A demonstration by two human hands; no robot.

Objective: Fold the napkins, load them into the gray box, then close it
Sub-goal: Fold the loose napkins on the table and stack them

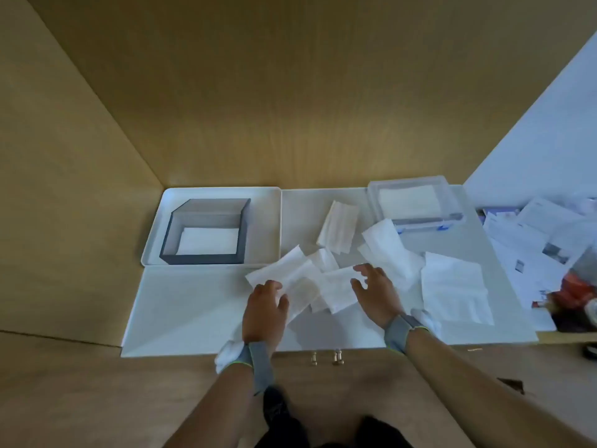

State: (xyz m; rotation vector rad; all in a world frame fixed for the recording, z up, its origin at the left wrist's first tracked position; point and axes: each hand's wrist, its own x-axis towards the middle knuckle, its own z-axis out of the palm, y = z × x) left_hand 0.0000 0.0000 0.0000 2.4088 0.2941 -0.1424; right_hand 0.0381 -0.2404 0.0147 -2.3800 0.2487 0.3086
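Note:
The gray box (203, 257) stands open in a white tray (155, 234) at the far left, with a white folded napkin (206, 240) lying inside it. Several loose white napkins (290, 273) lie spread over the middle of the white table. My left hand (263, 310) rests on the near end of a long napkin, fingers curled on it. My right hand (371, 294) hovers over another napkin (336, 289) with its fingers spread. A folded napkin (337, 227) lies farther back, and a large flat one (452, 286) lies to the right.
A clear plastic container (416, 202) with a blue-latched lid sits at the back right. Scattered papers (529, 234) and other clutter lie off the table's right edge. Wooden walls close in the left and back. Two small metal knobs (326, 357) sit at the near edge.

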